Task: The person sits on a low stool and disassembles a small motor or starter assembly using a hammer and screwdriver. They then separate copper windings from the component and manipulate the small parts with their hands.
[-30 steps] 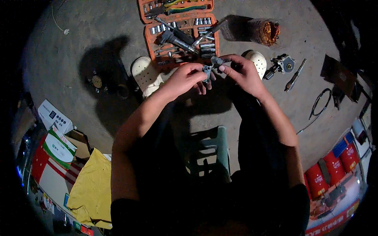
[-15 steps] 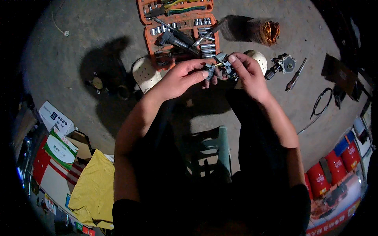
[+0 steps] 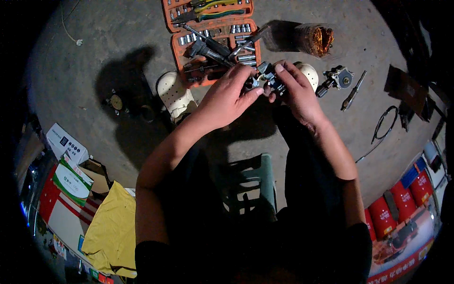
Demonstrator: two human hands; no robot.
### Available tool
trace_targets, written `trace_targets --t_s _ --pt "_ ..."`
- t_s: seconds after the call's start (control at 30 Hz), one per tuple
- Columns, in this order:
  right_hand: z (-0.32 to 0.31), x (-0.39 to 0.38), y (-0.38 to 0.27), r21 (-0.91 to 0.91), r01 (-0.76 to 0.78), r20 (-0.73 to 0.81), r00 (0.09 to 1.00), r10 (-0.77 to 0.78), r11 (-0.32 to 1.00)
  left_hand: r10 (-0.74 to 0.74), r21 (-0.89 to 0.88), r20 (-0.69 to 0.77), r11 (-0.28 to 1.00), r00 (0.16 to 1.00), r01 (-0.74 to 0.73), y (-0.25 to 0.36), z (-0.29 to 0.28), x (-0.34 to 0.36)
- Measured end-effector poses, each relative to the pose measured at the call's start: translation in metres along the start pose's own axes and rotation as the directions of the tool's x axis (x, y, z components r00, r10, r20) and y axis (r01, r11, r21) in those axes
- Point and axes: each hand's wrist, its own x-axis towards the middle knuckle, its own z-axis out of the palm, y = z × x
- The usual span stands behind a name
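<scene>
Through my head view I have a small, angular, grey-blue component (image 3: pixel 275 84) held up between the hands, above the floor and just beyond the knees. A pale yellowish strip, perhaps wire, (image 3: pixel 260 77) shows at its left side. I judge it light and stiff, probably hard plastic, with fragile thin edges; I'd hold it by the solid body and spare the strip. The right hand's (image 3: pixel 299 90) grip is pinched nearly closed on the body, thumb above. The left hand's (image 3: pixel 230 97) grip is curled close around a small dark piece (image 3: pixel 250 84), mostly hidden by the fingers; whether the two pieces are joined I cannot tell.

Compared with half a second ago, the left hand has turned and moved in toward the right, covering more of its piece, and its lower fingers have gone from sight. The right hand has barely shifted.

Farther out are cream perforated clogs (image 3: pixel 171 90), an open orange tool case (image 3: pixel 176 52) beyond the hands, a grey metal geared unit (image 3: pixel 339 78) to the right and a copper-lined cylinder (image 3: pixel 316 40).
</scene>
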Motion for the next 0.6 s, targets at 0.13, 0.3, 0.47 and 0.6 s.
trace_targets --t_s 0.13,0.3,0.47,0.6 --pt "0.000 -0.001 0.000 -0.189 0.090 0.066 0.995 -0.079 0.978 -0.134 0.014 0.024 0.991 0.991 0.133 0.000 -0.001 0.001" --pt "-0.006 -0.003 -0.005 -0.246 0.023 0.090 0.996 -0.001 0.969 -0.336 -0.347 0.109 0.869 0.935 0.353 -0.006 -0.010 -0.006" --pt "-0.010 -0.005 -0.001 -0.137 -0.085 0.100 0.990 0.099 0.987 -0.418 -0.680 0.230 0.577 0.879 0.452 -0.006 -0.010 -0.014" --pt "-0.017 -0.004 0.004 -0.050 -0.138 0.115 0.983 0.143 0.989 -0.459 -0.729 0.328 0.433 0.826 0.530 0.004 -0.014 -0.011"
